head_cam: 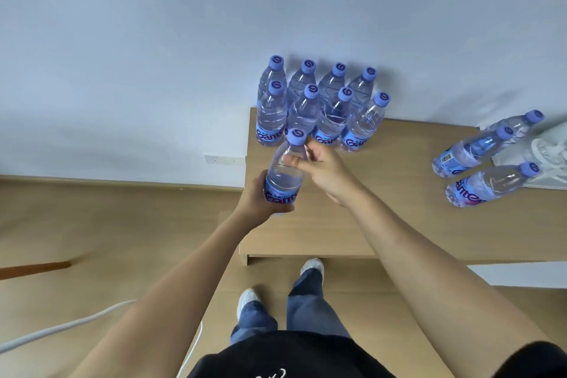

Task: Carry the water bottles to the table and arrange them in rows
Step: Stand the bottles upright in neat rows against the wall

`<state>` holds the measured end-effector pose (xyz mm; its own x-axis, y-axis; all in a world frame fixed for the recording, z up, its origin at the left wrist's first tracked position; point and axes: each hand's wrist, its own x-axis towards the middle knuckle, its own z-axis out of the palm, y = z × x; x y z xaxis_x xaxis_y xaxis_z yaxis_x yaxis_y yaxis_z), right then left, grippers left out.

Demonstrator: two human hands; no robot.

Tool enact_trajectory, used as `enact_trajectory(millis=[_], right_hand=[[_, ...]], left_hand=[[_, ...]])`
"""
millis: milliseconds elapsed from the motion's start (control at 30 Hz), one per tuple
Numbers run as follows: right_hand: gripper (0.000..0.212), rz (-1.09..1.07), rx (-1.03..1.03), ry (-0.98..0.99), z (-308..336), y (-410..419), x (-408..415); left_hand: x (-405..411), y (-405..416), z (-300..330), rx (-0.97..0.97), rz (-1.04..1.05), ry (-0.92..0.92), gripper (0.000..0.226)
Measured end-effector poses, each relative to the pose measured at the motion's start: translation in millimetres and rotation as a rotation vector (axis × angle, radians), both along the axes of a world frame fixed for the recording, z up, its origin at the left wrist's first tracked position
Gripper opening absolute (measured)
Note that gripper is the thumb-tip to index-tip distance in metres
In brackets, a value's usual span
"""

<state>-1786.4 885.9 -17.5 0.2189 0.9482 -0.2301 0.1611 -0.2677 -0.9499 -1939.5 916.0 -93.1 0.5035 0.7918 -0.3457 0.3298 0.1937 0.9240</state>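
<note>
While both hands grip one bottle [283,173], eight bottles [319,104] stand rowed and three [484,159] apart.

A clear, blue-capped water bottle [283,167] is upright at the near left edge of the table [399,224], eight more [319,107] in two far rows, three [484,159] at right.
</note>
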Motion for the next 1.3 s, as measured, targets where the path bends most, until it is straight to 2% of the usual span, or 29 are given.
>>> enact_trajectory(millis=[133,300,433,667,833,1000,1300], right_hand=[[0.026,-0.002,-0.002,-0.073,-20.1,3.7,-4.0],[0.036,0.017,0.016,-0.13,-34.0,8.0,-9.3],[0.042,0.009,0.053,-0.146,-40.7,18.0,-6.0],[0.045,0.004,0.069,-0.176,-47.5,42.5,3.9],[0.046,-0.004,0.111,-0.196,-50.0,60.8,9.4],[0.048,-0.019,0.162,-0.337,-52.0,75.6,12.6],[0.048,-0.038,0.144,-0.369,-57.3,80.3,12.9]], left_hand=[[3.8,8.9,-24.0,0.033,0.05,0.028,0.069],[8.8,17.3,-45.8,0.056,0.11,0.064,0.076],[15.9,30.4,-53.0,0.077,0.139,0.023,0.077],[26.7,56.4,-59.8,0.204,0.122,0.074,0.075],[31.2,75.6,-65.3,0.224,0.096,0.11,0.074],[35.5,90.2,-69.7,0.257,0.106,0.136,0.073],[37.1,97.3,-73.7,0.267,0.1,0.148,0.073]])
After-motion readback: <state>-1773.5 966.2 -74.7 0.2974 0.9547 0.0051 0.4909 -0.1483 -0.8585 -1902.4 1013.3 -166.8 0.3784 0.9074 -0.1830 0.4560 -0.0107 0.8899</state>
